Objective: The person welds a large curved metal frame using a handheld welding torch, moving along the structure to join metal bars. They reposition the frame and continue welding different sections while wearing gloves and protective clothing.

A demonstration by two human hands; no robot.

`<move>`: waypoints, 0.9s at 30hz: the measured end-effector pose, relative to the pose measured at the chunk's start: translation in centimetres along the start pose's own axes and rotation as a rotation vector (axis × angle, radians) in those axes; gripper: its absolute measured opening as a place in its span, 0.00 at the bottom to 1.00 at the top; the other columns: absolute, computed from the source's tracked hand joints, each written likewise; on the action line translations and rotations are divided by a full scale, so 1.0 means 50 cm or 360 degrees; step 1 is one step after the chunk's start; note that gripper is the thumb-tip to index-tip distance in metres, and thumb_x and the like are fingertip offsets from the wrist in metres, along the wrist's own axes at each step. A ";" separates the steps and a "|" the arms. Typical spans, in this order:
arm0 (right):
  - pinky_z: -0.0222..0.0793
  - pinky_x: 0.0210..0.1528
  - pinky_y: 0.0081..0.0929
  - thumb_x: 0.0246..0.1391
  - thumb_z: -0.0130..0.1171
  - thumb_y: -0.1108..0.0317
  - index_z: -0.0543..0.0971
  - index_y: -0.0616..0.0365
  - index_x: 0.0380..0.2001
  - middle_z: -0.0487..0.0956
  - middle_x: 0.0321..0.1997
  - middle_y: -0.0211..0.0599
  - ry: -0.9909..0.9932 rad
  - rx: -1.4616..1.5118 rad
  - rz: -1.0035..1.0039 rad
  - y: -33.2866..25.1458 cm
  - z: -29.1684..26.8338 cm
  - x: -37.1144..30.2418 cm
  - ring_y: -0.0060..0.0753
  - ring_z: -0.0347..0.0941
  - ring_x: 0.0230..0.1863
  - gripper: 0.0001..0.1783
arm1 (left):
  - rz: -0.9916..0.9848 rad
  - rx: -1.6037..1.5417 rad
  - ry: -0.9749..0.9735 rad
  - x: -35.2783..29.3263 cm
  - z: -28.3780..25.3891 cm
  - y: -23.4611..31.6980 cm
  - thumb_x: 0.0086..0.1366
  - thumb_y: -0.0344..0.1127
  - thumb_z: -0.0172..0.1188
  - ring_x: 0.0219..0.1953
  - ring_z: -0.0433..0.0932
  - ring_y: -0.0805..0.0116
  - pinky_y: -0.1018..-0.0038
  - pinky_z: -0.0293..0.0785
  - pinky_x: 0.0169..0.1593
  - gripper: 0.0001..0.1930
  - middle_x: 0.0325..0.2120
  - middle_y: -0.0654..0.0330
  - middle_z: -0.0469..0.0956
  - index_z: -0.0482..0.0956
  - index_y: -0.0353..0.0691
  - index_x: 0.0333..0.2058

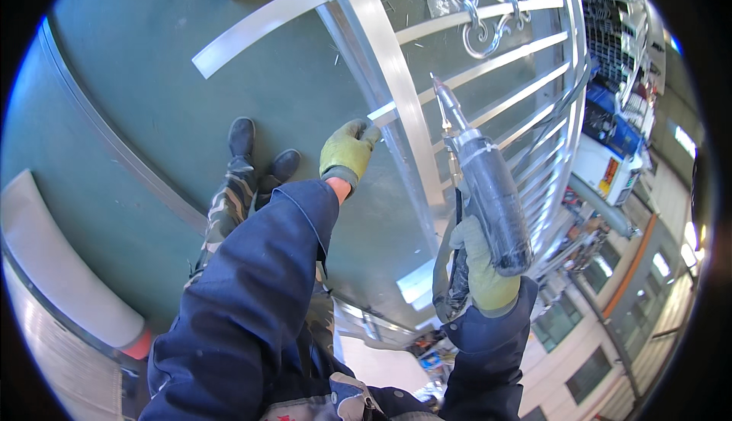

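My right hand [492, 272], in a yellow-green glove, is wrapped round a dark, bulky welding gun [494, 192] with a slim metal nozzle. The nozzle points up and away, over a silver metal railing [396, 63]. A thin wire guide runs alongside it. My left hand [349, 152], gloved the same way, has its fingers curled at the end of a short flat metal bar [383, 113] that sticks out from the railing's long side rail. The fingertips seem to pinch the bar's end, partly hiding it.
Scrollwork [484, 11] decorates the railing's far part. A longer flat bar [259, 28] juts out to the left. Below is a green surface [152, 101] with scattered metal slivers. A pale curved panel [65, 257] lies at the left. White and blue equipment [606, 166] stands at the right.
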State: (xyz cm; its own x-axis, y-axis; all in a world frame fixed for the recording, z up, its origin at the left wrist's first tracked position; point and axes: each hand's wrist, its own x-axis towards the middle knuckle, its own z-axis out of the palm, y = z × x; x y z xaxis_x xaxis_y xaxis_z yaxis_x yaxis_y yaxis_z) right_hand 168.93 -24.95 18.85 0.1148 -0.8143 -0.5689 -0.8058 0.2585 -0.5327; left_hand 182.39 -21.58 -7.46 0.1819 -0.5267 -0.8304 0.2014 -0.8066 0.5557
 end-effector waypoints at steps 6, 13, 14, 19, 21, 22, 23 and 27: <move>0.69 0.31 0.20 0.62 0.62 0.69 0.76 0.62 0.51 0.78 0.30 0.28 -0.0282 -0.0188 0.0153 -0.205 0.028 0.121 0.16 0.73 0.28 0.16 | 0.0340 0.0210 -0.0043 -0.041 0.018 -0.011 0.68 0.45 0.54 0.54 0.77 0.46 0.60 0.72 0.57 0.28 0.60 0.46 0.70 0.67 0.38 0.63; 0.69 0.30 0.21 0.60 0.61 0.59 0.79 0.60 0.52 0.79 0.30 0.28 -0.0540 -0.0886 0.0561 -0.320 0.112 0.243 0.18 0.72 0.25 0.21 | 0.0139 0.0047 -0.0517 -0.030 0.031 0.024 0.66 0.47 0.50 0.60 0.72 0.42 0.59 0.68 0.62 0.42 0.71 0.38 0.48 0.44 0.32 0.71; 0.69 0.28 0.21 0.59 0.61 0.58 0.79 0.60 0.53 0.81 0.33 0.29 -0.0613 -0.1039 0.0543 -0.319 0.123 0.266 0.19 0.72 0.24 0.22 | 0.0098 -0.0008 -0.0567 -0.030 0.032 0.026 0.66 0.47 0.50 0.60 0.71 0.42 0.60 0.68 0.62 0.43 0.71 0.37 0.47 0.42 0.32 0.71; 0.70 0.30 0.21 0.61 0.59 0.58 0.78 0.56 0.55 0.81 0.35 0.27 -0.0801 -0.1354 0.0647 -0.292 0.189 0.346 0.19 0.72 0.25 0.22 | 0.0029 -0.0060 -0.0556 -0.010 0.045 0.024 0.65 0.43 0.49 0.62 0.70 0.42 0.59 0.66 0.64 0.43 0.72 0.38 0.42 0.40 0.31 0.72; 0.72 0.30 0.25 0.59 0.60 0.53 0.80 0.58 0.52 0.81 0.31 0.33 -0.0830 -0.1381 0.0560 -0.274 0.203 0.367 0.24 0.75 0.24 0.24 | 0.0012 -0.0077 -0.0537 -0.003 0.060 0.023 0.65 0.40 0.48 0.63 0.69 0.43 0.59 0.66 0.64 0.42 0.73 0.40 0.41 0.40 0.31 0.72; 0.74 0.30 0.26 0.58 0.60 0.50 0.81 0.60 0.50 0.81 0.29 0.36 -0.0846 -0.1390 0.0515 -0.263 0.208 0.378 0.26 0.77 0.24 0.26 | 0.0000 -0.0066 -0.0534 -0.001 0.062 0.025 0.65 0.38 0.47 0.63 0.69 0.44 0.58 0.67 0.63 0.41 0.73 0.41 0.41 0.39 0.32 0.72; 0.73 0.30 0.26 0.58 0.61 0.50 0.81 0.60 0.50 0.81 0.30 0.36 -0.0864 -0.1415 0.0499 -0.259 0.216 0.386 0.27 0.77 0.25 0.26 | -0.0010 -0.0055 -0.0532 0.000 0.064 0.026 0.65 0.35 0.46 0.64 0.69 0.45 0.58 0.68 0.63 0.40 0.73 0.43 0.41 0.39 0.32 0.72; 0.73 0.30 0.27 0.58 0.61 0.51 0.81 0.62 0.49 0.82 0.32 0.37 -0.0819 -0.1588 0.0758 -0.288 0.277 0.391 0.27 0.77 0.27 0.26 | -0.0075 -0.0120 -0.0552 0.000 0.046 0.019 0.65 0.35 0.46 0.65 0.67 0.46 0.57 0.68 0.63 0.40 0.74 0.45 0.41 0.40 0.33 0.72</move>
State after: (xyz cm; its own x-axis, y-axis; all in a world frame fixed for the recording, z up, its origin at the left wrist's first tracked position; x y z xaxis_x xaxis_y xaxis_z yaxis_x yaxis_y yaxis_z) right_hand 190.83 -37.39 6.71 -0.2794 -0.3875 -0.8785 -0.8966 -0.2221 0.3832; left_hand 180.37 -22.99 -7.02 -0.1641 -0.5597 -0.8123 0.2745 -0.8168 0.5074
